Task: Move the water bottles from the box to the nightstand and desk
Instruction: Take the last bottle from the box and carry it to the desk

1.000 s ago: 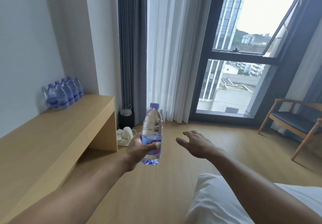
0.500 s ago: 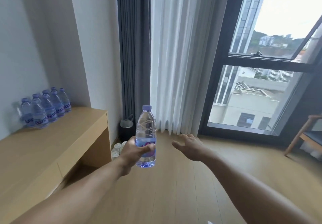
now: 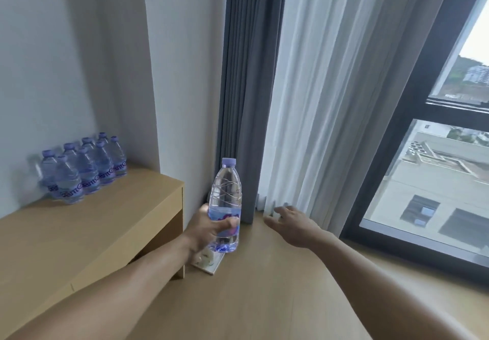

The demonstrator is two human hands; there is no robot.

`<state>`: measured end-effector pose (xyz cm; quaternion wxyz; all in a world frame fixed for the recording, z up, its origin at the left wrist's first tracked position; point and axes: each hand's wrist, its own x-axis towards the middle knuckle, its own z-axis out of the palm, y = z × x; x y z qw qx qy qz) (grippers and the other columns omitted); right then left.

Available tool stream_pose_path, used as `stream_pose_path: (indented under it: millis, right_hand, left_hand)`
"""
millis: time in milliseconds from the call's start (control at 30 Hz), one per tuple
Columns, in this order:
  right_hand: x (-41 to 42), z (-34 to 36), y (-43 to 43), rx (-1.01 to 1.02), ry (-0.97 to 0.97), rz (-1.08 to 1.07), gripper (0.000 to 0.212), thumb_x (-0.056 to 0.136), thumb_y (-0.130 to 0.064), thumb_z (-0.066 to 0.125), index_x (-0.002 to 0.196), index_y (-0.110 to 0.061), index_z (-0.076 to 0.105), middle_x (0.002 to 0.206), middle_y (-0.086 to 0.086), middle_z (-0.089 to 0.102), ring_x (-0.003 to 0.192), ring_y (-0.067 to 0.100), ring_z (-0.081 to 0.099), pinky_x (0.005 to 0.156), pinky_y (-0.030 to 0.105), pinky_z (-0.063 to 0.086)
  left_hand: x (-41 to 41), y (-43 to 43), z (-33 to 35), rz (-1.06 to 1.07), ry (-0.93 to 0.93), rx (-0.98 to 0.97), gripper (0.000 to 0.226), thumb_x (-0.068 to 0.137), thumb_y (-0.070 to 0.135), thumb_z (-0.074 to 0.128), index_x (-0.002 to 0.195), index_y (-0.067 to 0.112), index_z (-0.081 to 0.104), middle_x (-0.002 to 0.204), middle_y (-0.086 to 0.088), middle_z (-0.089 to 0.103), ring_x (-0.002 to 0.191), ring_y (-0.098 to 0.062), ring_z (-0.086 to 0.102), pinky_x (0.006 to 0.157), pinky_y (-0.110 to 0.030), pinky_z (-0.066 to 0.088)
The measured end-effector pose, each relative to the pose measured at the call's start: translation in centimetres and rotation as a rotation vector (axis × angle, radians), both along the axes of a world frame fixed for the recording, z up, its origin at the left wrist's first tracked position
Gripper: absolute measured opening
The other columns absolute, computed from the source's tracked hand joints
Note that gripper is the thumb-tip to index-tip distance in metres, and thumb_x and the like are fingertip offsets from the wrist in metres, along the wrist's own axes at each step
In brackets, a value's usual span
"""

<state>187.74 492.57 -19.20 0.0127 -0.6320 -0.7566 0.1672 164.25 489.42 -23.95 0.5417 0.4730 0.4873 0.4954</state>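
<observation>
My left hand (image 3: 209,230) grips a clear water bottle (image 3: 225,196) with a purple cap and label, held upright in the air just right of the desk's end. My right hand (image 3: 293,223) floats beside it, fingers spread and holding nothing. Several matching water bottles (image 3: 82,170) stand in a cluster at the back of the light wooden desk (image 3: 87,233), against the white wall. The box and the nightstand are out of view.
Grey curtain (image 3: 246,88) and white sheer curtain (image 3: 330,88) hang ahead, beside a dark-framed window (image 3: 423,154) on the right. A white tray with cups (image 3: 209,260) sits on the wooden floor by the desk's end panel.
The view has moved forward and to the left, closer to the desk. The bed pillow and the chair have left the view. My left hand still carries the bottle upright.
</observation>
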Motion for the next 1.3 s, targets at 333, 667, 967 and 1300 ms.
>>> stream_pose_path:
  millis: [333, 667, 967, 1300]
  right_hand:
    - [-10.7, 1.1, 15.9, 0.030, -0.020, 0.215, 0.053, 0.101, -0.052, 0.037, 0.140, -0.016, 0.044, 0.149, 0.009, 0.039, 0.134, 0.028, 0.040, 0.106, 0.042, 0.038]
    - [-25.3, 0.5, 31.8, -0.016, 0.141, 0.521, 0.069, 0.095, -0.065, 0.038, 0.151, -0.024, 0.033, 0.159, 0.002, 0.029, 0.139, 0.028, 0.040, 0.113, 0.044, 0.036]
    - [-36.6, 2.1, 38.9, -0.191, 0.218, 0.885, 0.051, 0.104, -0.048, 0.035, 0.139, -0.013, 0.048, 0.138, 0.007, 0.050, 0.128, 0.029, 0.046, 0.101, 0.035, 0.036]
    - [-47.3, -0.6, 38.3, -0.314, 0.401, 0.937, 0.054, 0.099, -0.052, 0.041, 0.108, -0.003, 0.062, 0.099, 0.009, 0.062, 0.089, 0.023, 0.056, 0.081, 0.036, 0.045]
  left_hand:
    - [-8.8, 12.1, 0.2, 0.150, 0.077, 0.026, 0.038, 0.082, 0.020, 0.081, 0.115, 0.009, 0.064, 0.096, -0.008, 0.067, 0.094, -0.024, 0.068, 0.076, -0.031, 0.061]
    - [-17.6, 21.3, -2.6, 0.470, 0.101, -0.054, 0.062, 0.067, 0.037, 0.087, 0.113, 0.003, 0.063, 0.083, -0.006, 0.066, 0.076, -0.021, 0.064, 0.060, -0.027, 0.052]
    - [-21.7, 25.4, -3.2, 0.805, 0.122, -0.142, 0.054, 0.063, 0.044, 0.083, 0.100, 0.010, 0.065, 0.081, 0.000, 0.069, 0.071, -0.012, 0.064, 0.058, -0.021, 0.050]
    - [-27.6, 26.5, -6.1, 0.859, 0.111, -0.170, 0.042, 0.065, 0.029, 0.080, 0.099, 0.008, 0.070, 0.081, 0.000, 0.073, 0.073, -0.010, 0.067, 0.066, -0.018, 0.051]
